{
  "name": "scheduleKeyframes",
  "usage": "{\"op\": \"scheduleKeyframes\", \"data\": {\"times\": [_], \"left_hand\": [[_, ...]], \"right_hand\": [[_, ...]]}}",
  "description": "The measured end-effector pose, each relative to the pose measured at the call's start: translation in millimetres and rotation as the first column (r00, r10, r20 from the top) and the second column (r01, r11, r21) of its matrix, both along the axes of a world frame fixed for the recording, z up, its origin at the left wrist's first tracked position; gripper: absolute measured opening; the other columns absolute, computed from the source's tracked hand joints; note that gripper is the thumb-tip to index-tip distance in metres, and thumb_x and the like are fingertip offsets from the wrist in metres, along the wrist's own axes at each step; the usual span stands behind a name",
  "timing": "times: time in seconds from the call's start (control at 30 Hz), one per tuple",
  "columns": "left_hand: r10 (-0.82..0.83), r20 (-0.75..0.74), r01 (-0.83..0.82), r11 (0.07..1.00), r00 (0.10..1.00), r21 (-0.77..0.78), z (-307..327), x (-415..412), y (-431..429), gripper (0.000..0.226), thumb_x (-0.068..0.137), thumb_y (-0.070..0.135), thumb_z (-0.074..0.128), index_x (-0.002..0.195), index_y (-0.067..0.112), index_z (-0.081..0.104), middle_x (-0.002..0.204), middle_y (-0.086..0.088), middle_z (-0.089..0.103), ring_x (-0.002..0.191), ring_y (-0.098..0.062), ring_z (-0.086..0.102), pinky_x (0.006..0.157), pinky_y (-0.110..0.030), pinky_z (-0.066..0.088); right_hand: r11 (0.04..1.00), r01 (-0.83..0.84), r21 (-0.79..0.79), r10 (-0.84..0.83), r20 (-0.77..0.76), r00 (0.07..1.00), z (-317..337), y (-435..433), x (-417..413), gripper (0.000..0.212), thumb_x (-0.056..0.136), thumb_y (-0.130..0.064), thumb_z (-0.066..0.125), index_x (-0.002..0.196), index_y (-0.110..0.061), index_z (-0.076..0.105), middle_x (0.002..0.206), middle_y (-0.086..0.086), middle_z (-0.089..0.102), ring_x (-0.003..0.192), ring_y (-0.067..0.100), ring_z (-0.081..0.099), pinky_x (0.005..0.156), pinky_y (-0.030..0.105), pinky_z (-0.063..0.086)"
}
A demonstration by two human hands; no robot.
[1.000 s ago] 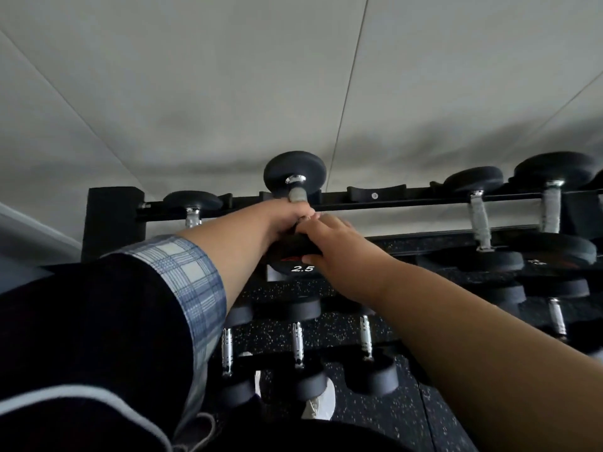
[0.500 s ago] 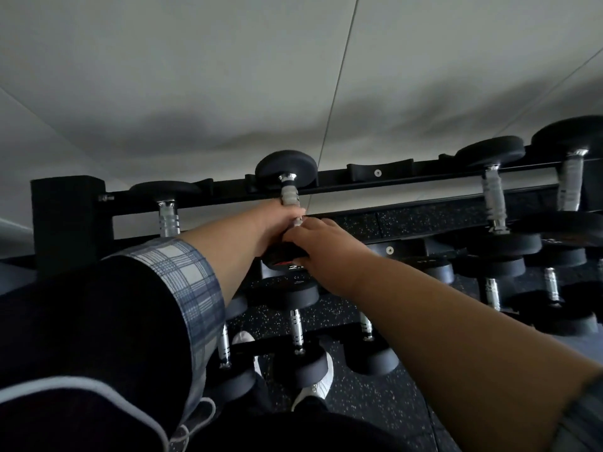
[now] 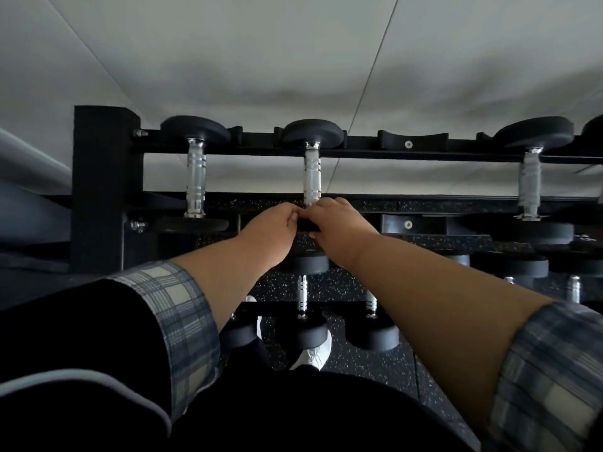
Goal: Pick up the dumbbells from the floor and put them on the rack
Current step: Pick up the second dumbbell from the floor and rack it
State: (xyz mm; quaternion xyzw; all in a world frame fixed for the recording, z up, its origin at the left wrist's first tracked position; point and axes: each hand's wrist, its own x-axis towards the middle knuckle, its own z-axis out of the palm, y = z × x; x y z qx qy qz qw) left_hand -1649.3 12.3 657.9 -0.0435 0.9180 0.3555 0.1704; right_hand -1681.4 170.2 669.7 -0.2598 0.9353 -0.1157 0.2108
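A small black dumbbell (image 3: 312,172) with a chrome handle lies across the top tier of the black rack (image 3: 101,184), its far head in a rear cradle. Both my hands clasp its near head, which they mostly hide. My left hand (image 3: 272,228) grips from the left and my right hand (image 3: 339,225) from the right, fingertips meeting at the base of the handle. Another dumbbell (image 3: 195,177) rests to its left, and a larger one (image 3: 530,181) further right.
An empty cradle pair (image 3: 408,143) sits just right of the held dumbbell. Lower tiers carry several more dumbbells (image 3: 301,298). Speckled black rubber floor (image 3: 359,367) lies below, with my white shoe (image 3: 313,353) under the rack. A pale wall stands behind.
My hands slid down from the handle onto the dumbbell's near head, which settled lower on the rack. The view shifted right, so the rack's left post shows fully.
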Motion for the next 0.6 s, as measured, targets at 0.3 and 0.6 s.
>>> {"op": "scheduleKeyframes", "data": {"times": [0.3, 0.6], "left_hand": [[-0.204, 0.148, 0.233, 0.948, 0.968, -0.217, 34.3, -7.5, 6.9, 0.030, 0.101, 0.029, 0.037, 0.121, 0.020, 0.059, 0.080, 0.005, 0.058, 0.065, -0.009, 0.054, 0.052, -0.025, 0.034], [-0.428, -0.112, 0.390, 0.884, 0.897, -0.256, 140.6, -54.6, 47.9, 0.051, 0.092, 0.043, 0.050, 0.139, 0.025, 0.048, 0.135, -0.007, 0.056, 0.115, -0.026, 0.056, 0.088, -0.032, 0.043]], "right_hand": [[0.963, 0.222, -0.152, -0.195, 0.175, 0.965, 30.4, 18.9, 9.0, 0.044, 0.092, -0.015, 0.059, 0.134, -0.028, 0.054, 0.127, 0.001, 0.057, 0.112, 0.020, 0.053, 0.096, 0.034, 0.043], [0.714, 0.652, -0.256, -0.666, 0.041, 0.745, 129.2, 100.7, 8.1, 0.052, 0.095, -0.037, 0.055, 0.142, -0.019, 0.047, 0.148, 0.004, 0.044, 0.132, 0.023, 0.042, 0.106, 0.035, 0.034]]}}
